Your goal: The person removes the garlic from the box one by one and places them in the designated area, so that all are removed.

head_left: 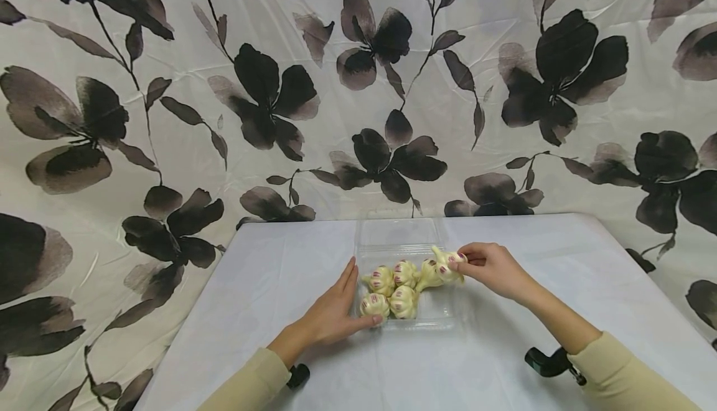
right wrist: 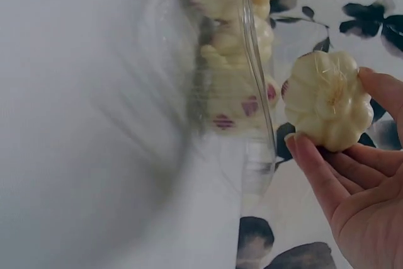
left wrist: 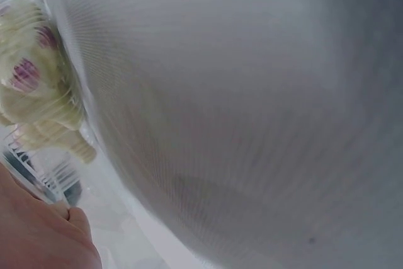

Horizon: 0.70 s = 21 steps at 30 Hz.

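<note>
In the head view my right hand (head_left: 495,269) pinches a garlic bulb (head_left: 446,264) above the right side of a clear plastic container (head_left: 440,306). The right wrist view shows the root end of this held bulb (right wrist: 329,101) between thumb and fingertips, higher than the container's rim. Several other garlic bulbs (head_left: 404,302), pale with purple patches, lie inside, mostly toward the left. My left hand (head_left: 333,316) rests against the container's left side, fingers straight along the wall and thumb at the front left corner. Through the wall, bulbs (left wrist: 31,74) show in the left wrist view.
The container's clear lid (head_left: 400,232) lies folded back toward the far table edge. A white cloth covers the table (head_left: 280,261). Behind it hangs a white curtain (head_left: 313,106) with dark flowers. Black wrist mounts (head_left: 549,362) stick out below the sleeves.
</note>
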Available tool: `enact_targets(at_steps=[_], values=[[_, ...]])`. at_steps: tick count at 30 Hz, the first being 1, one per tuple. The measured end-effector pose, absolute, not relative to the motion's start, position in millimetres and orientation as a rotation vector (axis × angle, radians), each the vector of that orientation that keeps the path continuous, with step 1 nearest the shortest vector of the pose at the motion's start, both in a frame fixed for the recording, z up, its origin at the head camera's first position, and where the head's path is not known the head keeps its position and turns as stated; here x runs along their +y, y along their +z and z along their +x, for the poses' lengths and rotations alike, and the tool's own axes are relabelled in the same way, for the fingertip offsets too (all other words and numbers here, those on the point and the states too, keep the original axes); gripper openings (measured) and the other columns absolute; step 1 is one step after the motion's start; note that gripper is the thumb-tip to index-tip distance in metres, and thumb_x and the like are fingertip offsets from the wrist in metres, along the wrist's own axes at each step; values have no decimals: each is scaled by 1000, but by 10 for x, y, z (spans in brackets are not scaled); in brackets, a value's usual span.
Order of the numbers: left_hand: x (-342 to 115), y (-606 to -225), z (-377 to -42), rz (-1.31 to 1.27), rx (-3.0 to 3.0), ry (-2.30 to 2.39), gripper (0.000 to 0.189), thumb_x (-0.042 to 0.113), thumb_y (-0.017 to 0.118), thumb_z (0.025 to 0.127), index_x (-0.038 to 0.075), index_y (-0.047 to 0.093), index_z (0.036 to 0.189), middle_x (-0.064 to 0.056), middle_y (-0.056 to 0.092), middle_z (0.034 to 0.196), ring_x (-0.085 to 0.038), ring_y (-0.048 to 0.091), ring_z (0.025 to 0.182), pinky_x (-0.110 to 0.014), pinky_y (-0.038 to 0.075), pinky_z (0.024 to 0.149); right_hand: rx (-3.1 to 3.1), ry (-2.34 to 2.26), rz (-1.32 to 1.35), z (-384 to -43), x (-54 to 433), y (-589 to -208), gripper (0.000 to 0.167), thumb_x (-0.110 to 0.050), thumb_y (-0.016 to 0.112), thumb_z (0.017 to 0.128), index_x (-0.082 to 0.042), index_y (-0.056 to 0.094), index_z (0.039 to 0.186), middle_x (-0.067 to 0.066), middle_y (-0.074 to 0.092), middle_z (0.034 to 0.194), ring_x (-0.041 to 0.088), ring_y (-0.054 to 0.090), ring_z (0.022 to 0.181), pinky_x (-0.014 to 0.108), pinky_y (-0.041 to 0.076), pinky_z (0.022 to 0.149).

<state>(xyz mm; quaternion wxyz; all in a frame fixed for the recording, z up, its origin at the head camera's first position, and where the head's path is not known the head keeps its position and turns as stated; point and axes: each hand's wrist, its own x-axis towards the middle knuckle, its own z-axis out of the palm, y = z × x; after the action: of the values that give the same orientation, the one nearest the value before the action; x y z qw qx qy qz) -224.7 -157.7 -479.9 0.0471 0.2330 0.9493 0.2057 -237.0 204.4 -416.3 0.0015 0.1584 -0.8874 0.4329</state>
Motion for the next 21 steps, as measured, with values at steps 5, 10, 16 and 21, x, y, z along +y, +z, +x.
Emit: enact_targets(at_steps=[5, 10, 16, 21], values=[[-1571, -4794, -2245, 716, 2898, 642, 124, 85, 52, 85, 3, 3, 164, -3, -10, 172, -33, 24, 153, -50, 34, 119, -2781, 1336, 464, -2405, 2110, -4166, 45, -35, 75, 95, 3, 71, 119, 14, 74, 112, 26, 72, 101, 44, 59, 86], [-1571, -4808, -2249, 718, 2901, 657, 123, 84, 53, 85, 3, 4, 164, -4, -9, 172, -34, 24, 153, -50, 34, 118, -2787, 1319, 432, -2447, 2168, -4189, 46, -36, 74, 96, 3, 70, 119, 14, 74, 112, 27, 72, 102, 44, 59, 86], [-1575, -4811, -2243, 718, 2903, 651, 124, 85, 52, 85, 3, 4, 164, -5, -7, 173, -34, 24, 153, -50, 34, 119, -2797, 1302, 389, -2489, 2222, -4195, 47, -37, 73, 96, 4, 70, 120, 14, 74, 112, 28, 71, 103, 46, 58, 86], [-1575, -4809, -2237, 718, 2902, 644, 125, 86, 52, 84, 3, 3, 164, -6, -7, 173, -34, 24, 153, -49, 34, 118, -2804, 1283, 350, -2532, 2271, -4195, 50, -38, 72, 97, 5, 69, 122, 16, 74, 113, 31, 71, 106, 49, 57, 88]])
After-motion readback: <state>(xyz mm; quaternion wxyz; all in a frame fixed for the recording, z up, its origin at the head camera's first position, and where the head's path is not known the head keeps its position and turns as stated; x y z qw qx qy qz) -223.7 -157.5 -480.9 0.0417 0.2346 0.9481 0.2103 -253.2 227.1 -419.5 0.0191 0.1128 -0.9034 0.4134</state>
